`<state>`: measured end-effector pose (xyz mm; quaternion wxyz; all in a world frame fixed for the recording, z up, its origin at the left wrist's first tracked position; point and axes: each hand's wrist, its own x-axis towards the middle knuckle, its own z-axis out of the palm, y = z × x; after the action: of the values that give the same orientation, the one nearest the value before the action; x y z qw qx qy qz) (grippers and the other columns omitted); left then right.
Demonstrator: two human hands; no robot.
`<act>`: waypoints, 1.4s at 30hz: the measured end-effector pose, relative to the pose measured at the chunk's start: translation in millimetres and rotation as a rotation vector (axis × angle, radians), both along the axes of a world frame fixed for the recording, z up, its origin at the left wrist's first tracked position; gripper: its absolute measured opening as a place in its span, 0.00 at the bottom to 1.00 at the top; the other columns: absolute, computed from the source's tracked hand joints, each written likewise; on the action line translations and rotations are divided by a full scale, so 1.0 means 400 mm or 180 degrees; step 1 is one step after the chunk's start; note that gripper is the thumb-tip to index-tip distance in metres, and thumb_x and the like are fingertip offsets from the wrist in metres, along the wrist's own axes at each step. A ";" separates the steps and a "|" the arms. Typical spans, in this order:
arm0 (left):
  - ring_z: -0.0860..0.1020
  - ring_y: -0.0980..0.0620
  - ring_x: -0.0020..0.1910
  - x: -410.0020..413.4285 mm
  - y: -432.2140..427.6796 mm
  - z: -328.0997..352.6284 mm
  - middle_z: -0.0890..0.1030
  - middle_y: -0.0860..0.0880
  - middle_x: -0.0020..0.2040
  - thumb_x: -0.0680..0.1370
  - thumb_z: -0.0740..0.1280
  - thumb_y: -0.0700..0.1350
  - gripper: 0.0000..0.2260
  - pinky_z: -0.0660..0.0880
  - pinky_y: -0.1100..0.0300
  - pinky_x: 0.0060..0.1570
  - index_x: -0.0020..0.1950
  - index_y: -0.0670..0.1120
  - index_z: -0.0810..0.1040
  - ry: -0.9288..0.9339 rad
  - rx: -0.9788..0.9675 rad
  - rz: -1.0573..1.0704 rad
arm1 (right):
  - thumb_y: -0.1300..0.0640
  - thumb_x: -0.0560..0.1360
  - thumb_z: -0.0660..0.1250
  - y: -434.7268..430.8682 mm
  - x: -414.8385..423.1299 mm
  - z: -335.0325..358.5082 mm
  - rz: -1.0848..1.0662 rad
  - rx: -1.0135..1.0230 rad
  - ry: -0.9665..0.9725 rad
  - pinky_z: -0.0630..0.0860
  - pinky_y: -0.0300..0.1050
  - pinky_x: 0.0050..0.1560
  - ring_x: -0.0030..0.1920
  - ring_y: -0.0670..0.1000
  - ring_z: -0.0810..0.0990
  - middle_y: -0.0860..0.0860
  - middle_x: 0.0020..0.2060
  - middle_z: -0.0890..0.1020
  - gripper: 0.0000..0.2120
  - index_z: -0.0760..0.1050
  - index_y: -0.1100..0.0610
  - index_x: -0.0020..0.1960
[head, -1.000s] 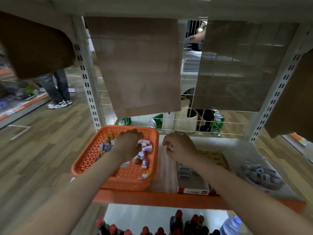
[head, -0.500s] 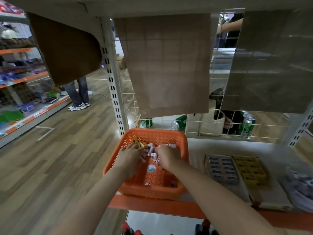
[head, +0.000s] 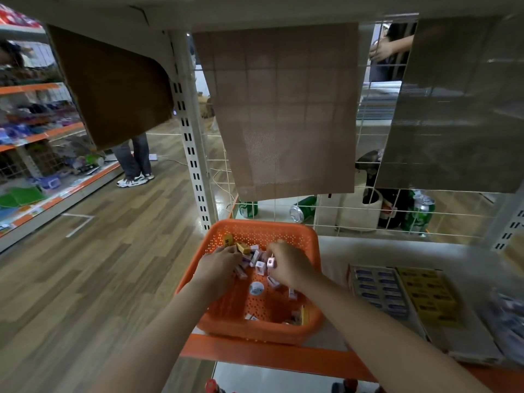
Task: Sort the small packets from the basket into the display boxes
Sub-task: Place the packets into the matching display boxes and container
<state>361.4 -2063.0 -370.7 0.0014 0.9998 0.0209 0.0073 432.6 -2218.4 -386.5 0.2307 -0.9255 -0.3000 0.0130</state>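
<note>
Here, both hands are down in the orange basket (head: pixel 261 226), which sits at the left end of the shelf (head: pixel 334 251); the small packets (head: pixel 249 255) lie heaped toward the basket's twelve o'clock end, with a few strays in its five o'clock corner. The right hand (head: pixel 290 269) is curled, thumb and fingertips pinching a pink packet (head: pixel 270 262) that stands on end, a small face turned up toward the camera; the left hand (head: pixel 217 268) has its fingers bent down into the heap at about ten o'clock of the basket's middle, and whether it grips anything I cannot tell, since its fingertips are hidden. The display boxes (head: pixel 405 293) lie outside the basket at three to four o'clock from the right hand, side by side, their long axes running roughly six to twelve; the blue-packed box (head: pixel 378 290) is the nearer to the basket, the yellow-packed box (head: pixel 429 297) just beyond it. The right hand is plainly the closer one to them, so the carry looks likely to be its job; the left would have to cross over it.
</note>
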 end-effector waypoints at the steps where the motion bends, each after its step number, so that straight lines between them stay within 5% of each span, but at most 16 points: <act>1: 0.68 0.49 0.67 0.007 -0.002 0.004 0.72 0.52 0.67 0.79 0.59 0.45 0.18 0.70 0.55 0.58 0.69 0.54 0.70 0.0010 0.0008 -0.0054 | 0.67 0.71 0.68 -0.011 0.010 0.009 0.0032 0.0154 0.0083 0.75 0.44 0.45 0.47 0.52 0.77 0.53 0.54 0.76 0.08 0.76 0.60 0.49; 10: 0.67 0.48 0.69 0.080 -0.019 -0.040 0.71 0.50 0.69 0.80 0.60 0.44 0.13 0.62 0.50 0.68 0.64 0.49 0.75 0.0472 0.0656 -0.0389 | 0.72 0.65 0.71 -0.103 0.056 0.038 0.0233 0.0943 0.0666 0.71 0.35 0.39 0.47 0.51 0.77 0.51 0.45 0.76 0.14 0.78 0.57 0.45; 16: 0.71 0.45 0.66 0.096 -0.035 -0.067 0.73 0.46 0.66 0.81 0.56 0.41 0.15 0.63 0.46 0.67 0.67 0.44 0.71 0.0569 0.0915 -0.0438 | 0.70 0.67 0.70 -0.128 0.043 0.041 0.0347 0.1044 0.0693 0.74 0.42 0.43 0.48 0.54 0.79 0.56 0.49 0.78 0.16 0.75 0.49 0.42; 22: 0.72 0.47 0.65 0.097 -0.008 -0.068 0.72 0.46 0.68 0.79 0.59 0.40 0.16 0.69 0.56 0.62 0.66 0.42 0.72 0.0621 0.0377 -0.0626 | 0.70 0.69 0.69 -0.142 0.031 0.044 0.0394 0.1066 0.0753 0.75 0.42 0.47 0.51 0.53 0.79 0.56 0.51 0.80 0.12 0.77 0.58 0.48; 29: 0.62 0.45 0.72 0.076 -0.018 -0.060 0.62 0.47 0.73 0.82 0.55 0.44 0.17 0.60 0.43 0.69 0.71 0.47 0.67 0.0436 0.0657 -0.0688 | 0.69 0.71 0.68 -0.146 0.026 0.041 0.0373 0.1072 0.0738 0.74 0.35 0.48 0.55 0.50 0.78 0.54 0.53 0.79 0.11 0.76 0.58 0.51; 31: 0.69 0.47 0.67 0.069 -0.036 -0.036 0.68 0.47 0.69 0.82 0.56 0.46 0.15 0.65 0.49 0.66 0.68 0.46 0.67 0.0197 0.0194 -0.0553 | 0.69 0.70 0.69 -0.151 0.027 0.053 0.0396 0.1081 0.0585 0.71 0.31 0.44 0.51 0.49 0.78 0.54 0.51 0.80 0.11 0.77 0.59 0.50; 34: 0.77 0.50 0.53 0.056 -0.058 0.005 0.76 0.47 0.59 0.81 0.57 0.46 0.12 0.72 0.60 0.49 0.64 0.45 0.68 -0.0269 -0.0293 -0.0550 | 0.69 0.68 0.69 -0.171 0.031 0.074 0.0341 0.1025 0.0431 0.68 0.26 0.40 0.44 0.39 0.75 0.48 0.46 0.78 0.13 0.78 0.57 0.49; 37: 0.75 0.52 0.45 0.051 -0.091 0.045 0.75 0.48 0.54 0.80 0.59 0.47 0.12 0.68 0.62 0.39 0.61 0.45 0.69 -0.0604 -0.0317 -0.0802 | 0.68 0.67 0.71 -0.210 0.039 0.090 0.0196 0.1026 0.0353 0.73 0.38 0.44 0.43 0.42 0.75 0.47 0.45 0.79 0.12 0.78 0.56 0.48; 42: 0.75 0.48 0.54 0.053 -0.182 0.080 0.75 0.47 0.55 0.81 0.58 0.49 0.13 0.71 0.57 0.46 0.63 0.45 0.71 -0.0921 -0.0316 -0.1034 | 0.69 0.65 0.72 -0.309 0.028 0.115 0.0028 0.1061 0.0229 0.72 0.41 0.42 0.40 0.44 0.76 0.52 0.43 0.81 0.10 0.80 0.59 0.44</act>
<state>382.8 -2135.8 -338.6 0.0548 0.9772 -0.1404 0.1493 444.0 -2341.9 -340.5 0.3915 -0.8720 -0.2937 -0.0028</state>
